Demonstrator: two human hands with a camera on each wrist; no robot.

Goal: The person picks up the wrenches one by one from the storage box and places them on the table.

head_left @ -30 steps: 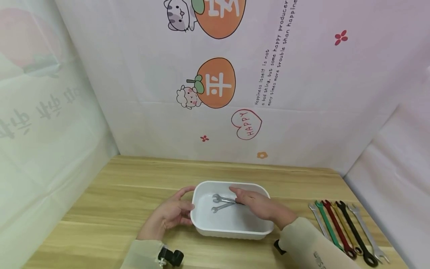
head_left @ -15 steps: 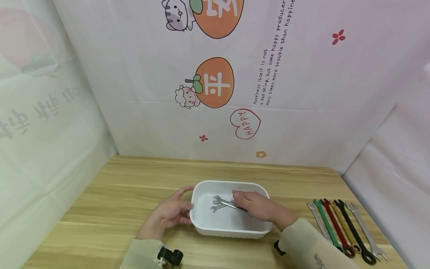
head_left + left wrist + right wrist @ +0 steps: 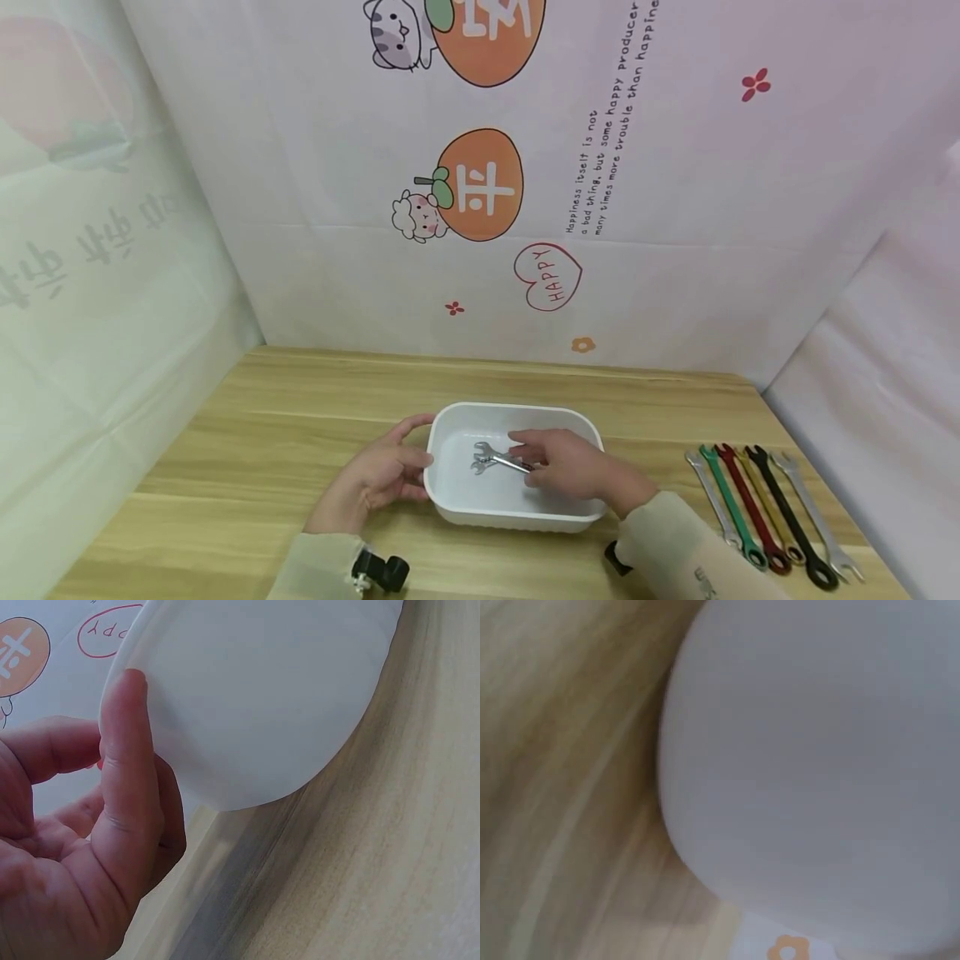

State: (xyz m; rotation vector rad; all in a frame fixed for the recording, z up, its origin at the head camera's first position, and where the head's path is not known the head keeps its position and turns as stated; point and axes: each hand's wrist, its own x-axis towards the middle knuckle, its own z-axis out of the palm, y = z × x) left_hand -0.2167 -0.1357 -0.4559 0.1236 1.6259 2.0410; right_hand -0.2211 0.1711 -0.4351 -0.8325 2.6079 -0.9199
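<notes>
A white rectangular tub point(image 3: 517, 523) sits on the table before me. My left hand point(image 3: 369, 477) is at its left end, its fingers spread against the outside. In the left wrist view one straight finger point(image 3: 124, 742) touches the tub's outer wall point(image 3: 277, 705). My right hand point(image 3: 573, 467) reaches in over the right end, fingers spread apart. Beneath its fingertips, two small silver wrenches point(image 3: 498, 457) lie crossed on the tub floor, their right ends partly hidden by the hand. The right wrist view shows only the tub's outer wall point(image 3: 802, 765), not the hand.
At the right of the table, several larger wrenches lie side by side: silver, green point(image 3: 733, 506), red point(image 3: 752, 508), gold, black point(image 3: 791, 517) and silver. Printed white cloth point(image 3: 360, 292) encloses the back and sides. Wood tabletop point(image 3: 247, 442) extends left of the tub.
The upper small wrench, held by my right hand earlier, has come down onto the other one. My right fingers have spread away from it. The left hand has stayed put.
</notes>
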